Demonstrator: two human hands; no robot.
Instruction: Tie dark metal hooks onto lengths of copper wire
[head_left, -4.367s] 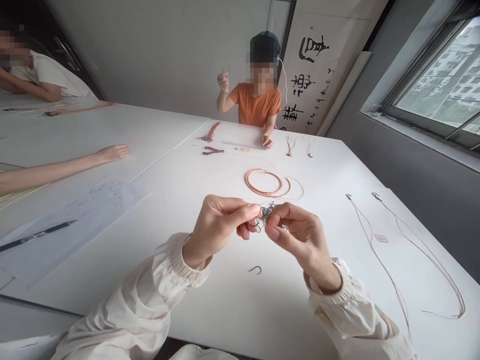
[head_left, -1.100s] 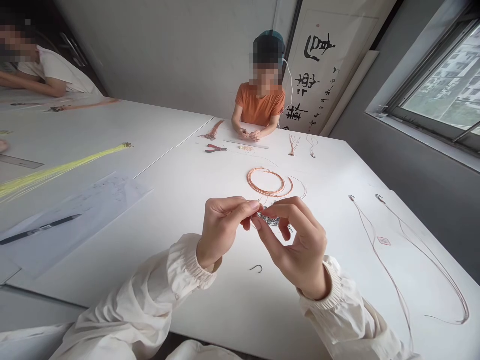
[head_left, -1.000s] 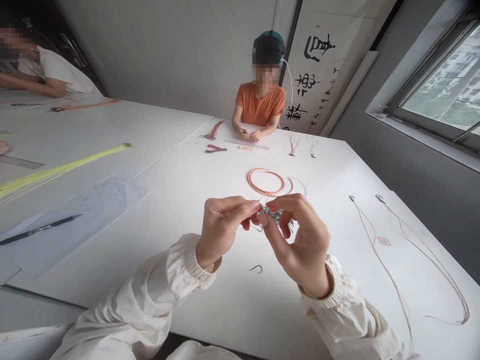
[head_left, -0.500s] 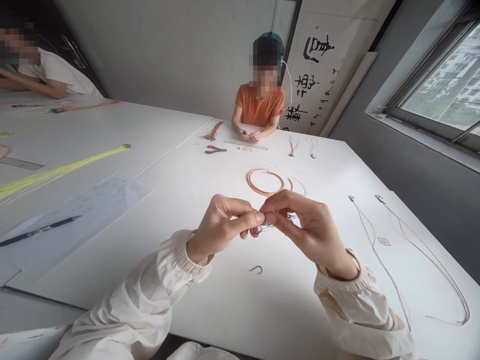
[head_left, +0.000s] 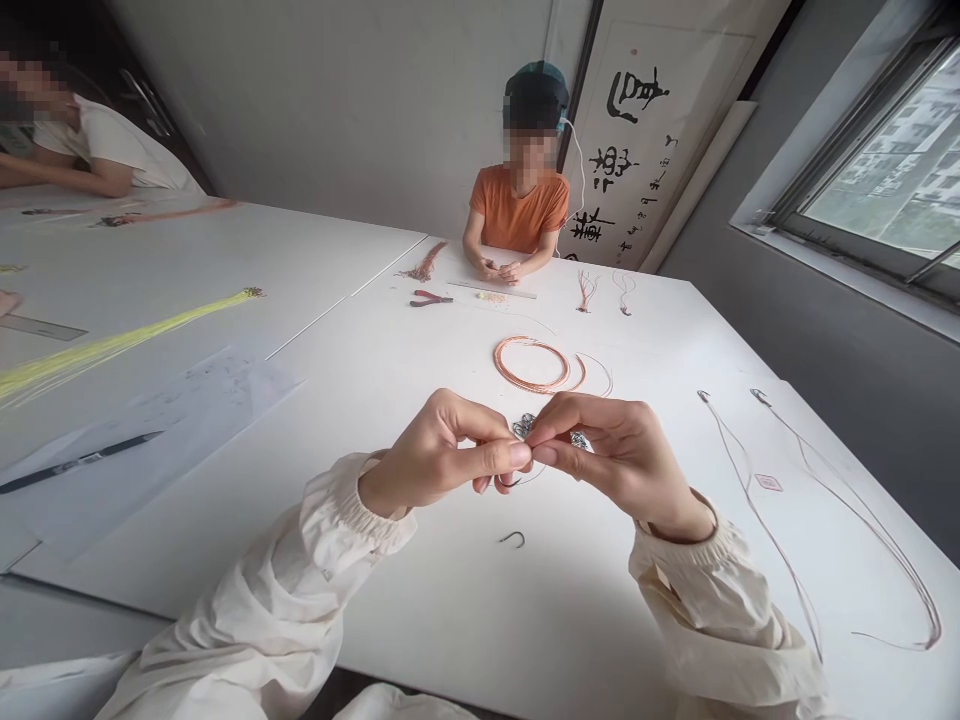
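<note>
My left hand (head_left: 457, 452) is closed in a pinch, with the dark bend of a fish hook (head_left: 511, 483) showing below its fingers. Thumb and forefinger of my right hand (head_left: 611, 455) are pressed together right at the left fingertips; what they grip is too small to make out. A fine line (head_left: 536, 474) curves beneath the fingertips. Just behind both hands lies a pile of dark metal hooks (head_left: 523, 426), partly covered by the fingers. One loose fish hook (head_left: 513, 539) rests on the white table (head_left: 465, 610), nearer to me.
Beyond my hands lies a coil of orange line (head_left: 531, 364). On the right are two hooks with long lines (head_left: 750, 490) and a small red-edged tag (head_left: 768, 482). A pen (head_left: 82, 462) on paper and a yellow line bundle (head_left: 150, 338) lie left. Across sits a person (head_left: 521, 210) near pliers (head_left: 430, 298).
Both hands have lowered slightly, my left also shifting a little left. More of the hook pile shows behind them. The fingertips remain pinched together.
</note>
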